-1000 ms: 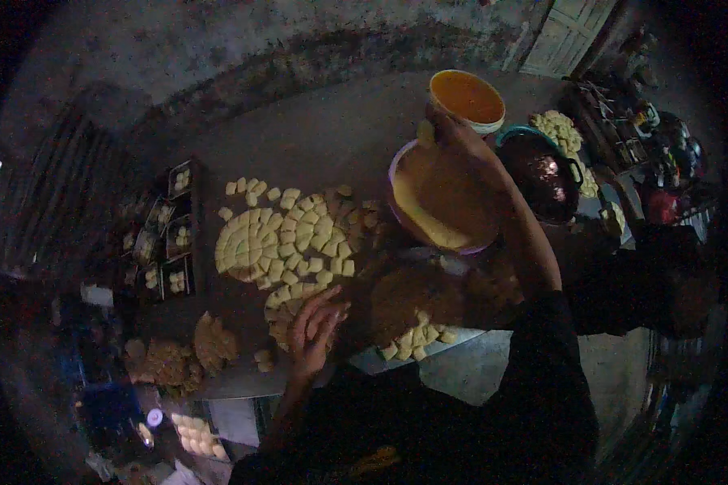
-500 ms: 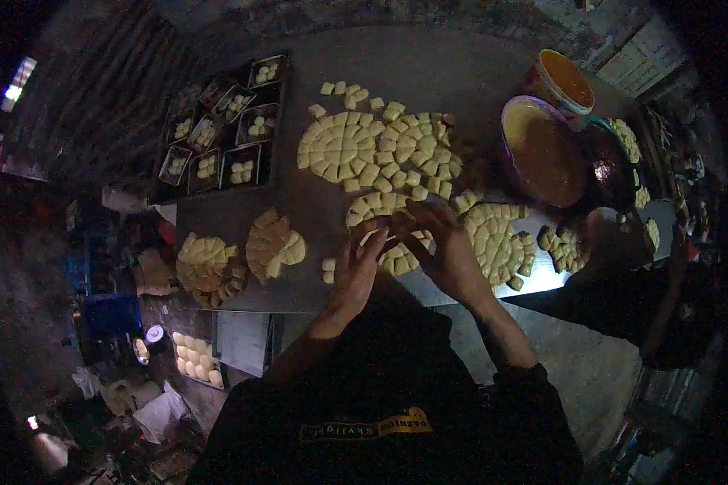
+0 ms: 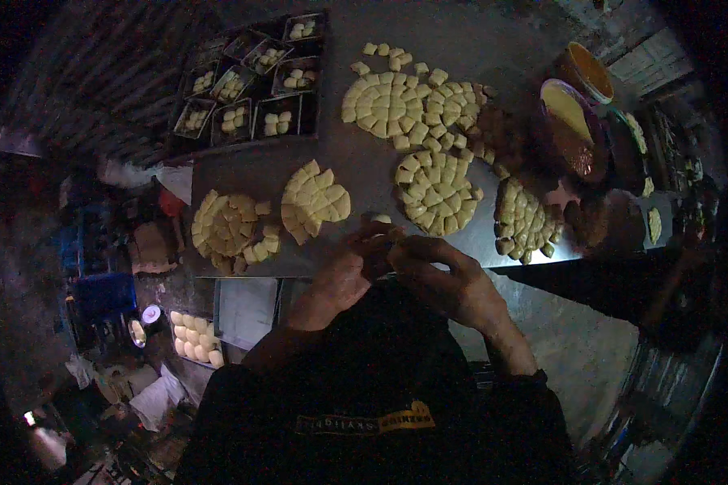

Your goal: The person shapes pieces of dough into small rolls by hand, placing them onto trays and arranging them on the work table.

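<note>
Both hands meet at the table's near edge, fingertips together. My left hand [image 3: 344, 279] has its fingers bent inward, and my right hand [image 3: 453, 283] curls thumb and fingers toward it. Whatever lies between them is hidden by the fingers and the dark. Just beyond the fingertips a small pale dough piece [image 3: 381, 218] shows on the table. Ahead and right of it sits a round of dough cut into chunks [image 3: 437, 194]. To the left lies a partly broken cut dough round [image 3: 314, 198].
A black tray of tins [image 3: 247, 141] holding dough balls stands far left. More cut dough rounds [image 3: 384, 105] cover the metal table [image 3: 356, 174]. At right are a purple-rimmed basin [image 3: 578, 149], an orange-lined bucket [image 3: 590, 73] and another person's dark sleeve [image 3: 594, 287]. Dough balls fill a tray [image 3: 196, 338] lower left.
My hands have drawn back from the cut dough round to the table's near edge, their fingers now more curled. The view has shifted, so the table sits higher and further right.
</note>
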A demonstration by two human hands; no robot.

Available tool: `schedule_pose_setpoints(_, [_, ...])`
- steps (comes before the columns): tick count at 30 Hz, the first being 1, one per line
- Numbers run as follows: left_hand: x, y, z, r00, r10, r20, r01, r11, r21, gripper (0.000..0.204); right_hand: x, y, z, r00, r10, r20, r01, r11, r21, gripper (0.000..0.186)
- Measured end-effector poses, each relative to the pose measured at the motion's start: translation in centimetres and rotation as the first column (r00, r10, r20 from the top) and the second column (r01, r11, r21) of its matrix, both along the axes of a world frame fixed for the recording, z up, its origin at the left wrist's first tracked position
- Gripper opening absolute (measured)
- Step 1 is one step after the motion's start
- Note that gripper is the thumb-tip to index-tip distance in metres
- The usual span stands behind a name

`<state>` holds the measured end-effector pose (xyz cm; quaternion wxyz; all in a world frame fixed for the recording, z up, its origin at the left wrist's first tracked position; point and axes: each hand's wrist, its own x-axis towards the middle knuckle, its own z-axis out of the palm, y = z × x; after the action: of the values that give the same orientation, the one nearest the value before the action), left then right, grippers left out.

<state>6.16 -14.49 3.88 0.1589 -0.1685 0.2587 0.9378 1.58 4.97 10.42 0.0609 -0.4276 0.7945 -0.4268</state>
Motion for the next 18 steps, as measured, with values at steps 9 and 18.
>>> schedule_pose_setpoints(9, [1.8,-1.9,2.2,0.767,-0.392,-0.508,-0.308,0.47,-0.827,0.018,2.0,-1.0,-0.9,0.853,-0.293,0.433,0.293,0.954,0.069,0.02])
schedule_pose_setpoints(18, [1.5,-0.8,1.9,0.992,-0.099,-0.076,0.008,0.656,-0.754,0.024,-0.4,-2.2,-2.4,0.982,-0.184,-0.051,0.186,0.982,0.023,0.035])
